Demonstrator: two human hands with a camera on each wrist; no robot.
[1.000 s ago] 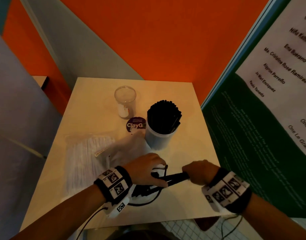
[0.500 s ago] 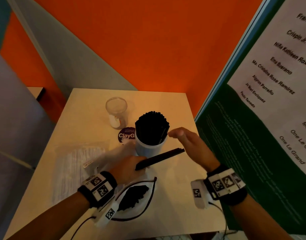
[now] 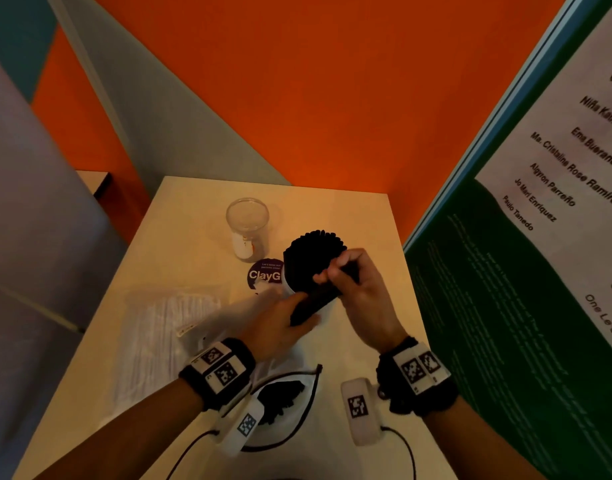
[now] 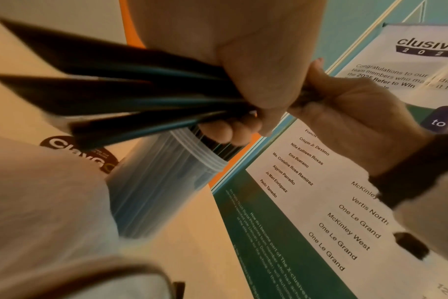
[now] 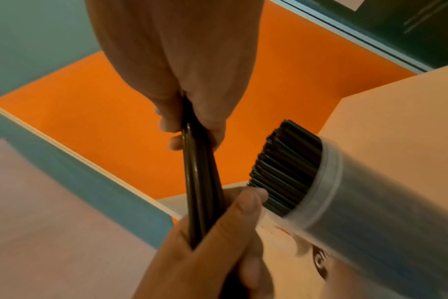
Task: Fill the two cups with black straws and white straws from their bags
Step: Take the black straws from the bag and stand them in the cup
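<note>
A small bundle of black straws (image 3: 315,301) is held slanted just in front of the white cup packed with black straws (image 3: 313,252). My left hand (image 3: 280,323) grips the bundle's lower end. My right hand (image 3: 348,277) pinches its upper end beside the cup's rim. In the right wrist view the bundle (image 5: 201,182) runs between both hands, next to the full cup (image 5: 289,172). The clear cup (image 3: 247,225) stands empty behind. The bag of white straws (image 3: 159,334) lies at the left. The opened bag with black straws (image 3: 280,398) lies near my left wrist.
A round purple sticker (image 3: 264,275) lies on the small beige table (image 3: 360,220) between the cups. An orange wall stands behind and a green poster panel (image 3: 505,306) close on the right. The table's left edge drops off beside the white-straw bag.
The bundle has risen from the front of the table to the full cup. My right hand let go of it half a second ago and now pinches its upper end again.
</note>
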